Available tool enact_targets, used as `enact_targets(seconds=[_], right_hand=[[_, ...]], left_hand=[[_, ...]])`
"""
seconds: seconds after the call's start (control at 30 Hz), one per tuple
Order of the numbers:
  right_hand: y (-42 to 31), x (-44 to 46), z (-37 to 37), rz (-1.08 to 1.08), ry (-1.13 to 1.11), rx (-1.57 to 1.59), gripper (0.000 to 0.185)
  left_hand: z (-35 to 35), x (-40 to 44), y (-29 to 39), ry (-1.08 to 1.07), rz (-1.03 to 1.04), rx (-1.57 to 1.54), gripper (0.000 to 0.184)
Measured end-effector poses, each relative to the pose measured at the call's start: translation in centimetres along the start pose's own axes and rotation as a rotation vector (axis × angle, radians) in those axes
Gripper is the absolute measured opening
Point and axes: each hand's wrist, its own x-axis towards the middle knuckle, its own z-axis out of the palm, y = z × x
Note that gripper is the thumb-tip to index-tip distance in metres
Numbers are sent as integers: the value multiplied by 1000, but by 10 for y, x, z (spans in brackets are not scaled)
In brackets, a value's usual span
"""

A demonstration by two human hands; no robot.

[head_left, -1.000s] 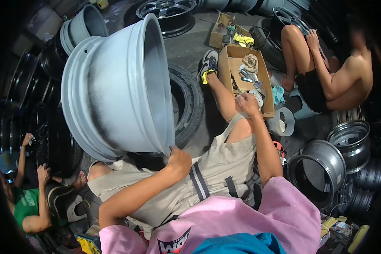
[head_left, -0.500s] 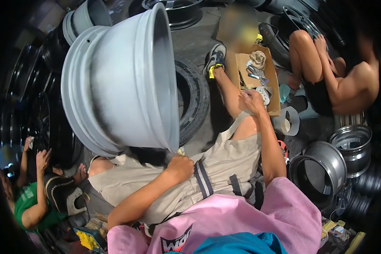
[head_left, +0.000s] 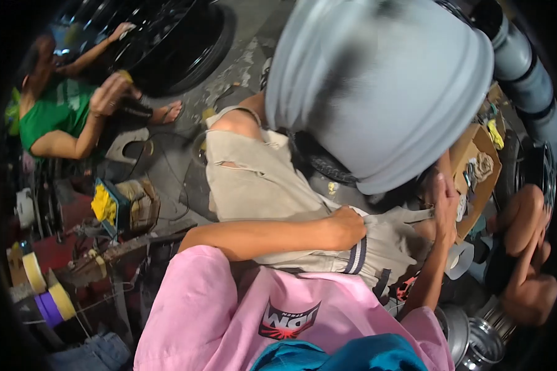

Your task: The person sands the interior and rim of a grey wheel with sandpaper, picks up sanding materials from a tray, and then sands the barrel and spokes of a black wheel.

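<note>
A large grey wheel rim (head_left: pixel 408 99) with a dark smudged band rests in front of me, above a black tire (head_left: pixel 325 164) that is mostly hidden. My left hand (head_left: pixel 345 229) is a closed fist over my beige trousers, just below the rim; whatever it may hold is hidden. Close to the rim's lower right edge is my right hand (head_left: pixel 442 198), fingers bent and drawn together. Anything between them is too small to make out. Beside that hand stands a cardboard box (head_left: pixel 481 188) with crumpled brown paper (head_left: pixel 481 167) and small tools inside.
At left, a person in a green shirt (head_left: pixel 68 114) works at a black wheel (head_left: pixel 185 55). Another person (head_left: pixel 526 260) sits at right. Tape rolls (head_left: pixel 54 303) and a container with yellow cloth (head_left: pixel 104 204) are at lower left. Silver rims (head_left: pixel 470 340) stand at lower right.
My view has swung to the left, so the grey rim and box appear farther right. More of the green-shirted person and the tape rolls shows. My left hand stays closed over my lap.
</note>
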Motion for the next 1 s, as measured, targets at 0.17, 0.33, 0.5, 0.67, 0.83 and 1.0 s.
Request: enact_targets(seconds=[0.17, 0.33, 0.5, 0.67, 0.83, 1.0], right_hand=[[-80, -59, 81, -58, -387, 1046, 64], [-205, -62, 91, 16, -208, 1274, 55], [-208, -41, 104, 18, -42, 1040, 52], [-223, -53, 115, 14, 9, 921, 57], [-236, -70, 135, -118, 366, 292, 67], [-194, -57, 107, -523, 415, -770, 70]], left_hand=[[10, -10, 1, 124, 32, -108, 14], [8, -18, 2, 488, 96, 4, 14], [-2, -35, 16, 456, -61, -213, 13], [35, -46, 17, 563, -110, -342, 16], [38, -69, 9, 753, -159, -190, 14], [4, -92, -5, 491, -131, -575, 19]])
